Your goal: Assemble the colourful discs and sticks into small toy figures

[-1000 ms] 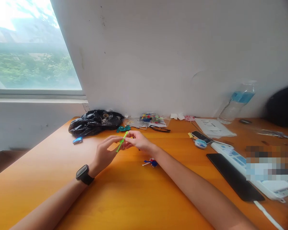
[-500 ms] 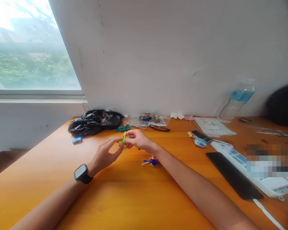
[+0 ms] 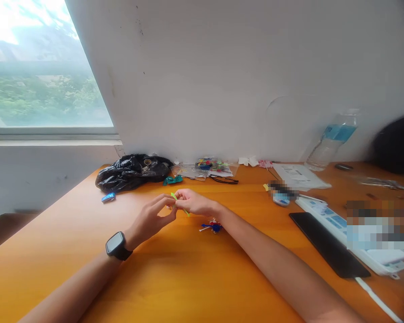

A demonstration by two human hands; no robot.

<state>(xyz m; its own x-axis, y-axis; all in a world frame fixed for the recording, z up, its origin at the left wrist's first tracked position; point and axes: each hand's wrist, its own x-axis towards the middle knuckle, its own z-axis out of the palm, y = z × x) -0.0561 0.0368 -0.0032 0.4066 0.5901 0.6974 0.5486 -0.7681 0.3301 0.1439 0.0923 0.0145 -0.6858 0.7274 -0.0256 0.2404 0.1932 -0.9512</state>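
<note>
A thin bright green plastic spinner arrow (image 3: 187, 212) is pinched between my two hands above the table, slanting down to the right. My right hand (image 3: 192, 202) grips it with thumb and fingers, covering its middle. From the other side my left hand (image 3: 156, 213), below a black wrist watch (image 3: 116, 244), meets it with closed fingertips. Small pale and reddish bits show between the left fingers, too small to name. Close to my right wrist, a little pile with a blue spinner arrow (image 3: 216, 228) and white and red pieces lies on the table.
A black plastic bag (image 3: 131, 172), a blue packet (image 3: 108, 198), a teal wrapper (image 3: 173, 180) and bags of colourful parts (image 3: 215, 165) lie toward the wall. To the right are a black phone (image 3: 328, 244), a white power strip (image 3: 338, 224) and a clear bottle (image 3: 333, 141).
The green spinner arrow has turned from nearly upright to slanted. My right hand has come down slightly and now covers its middle, with both hands' fingertips closer together.
</note>
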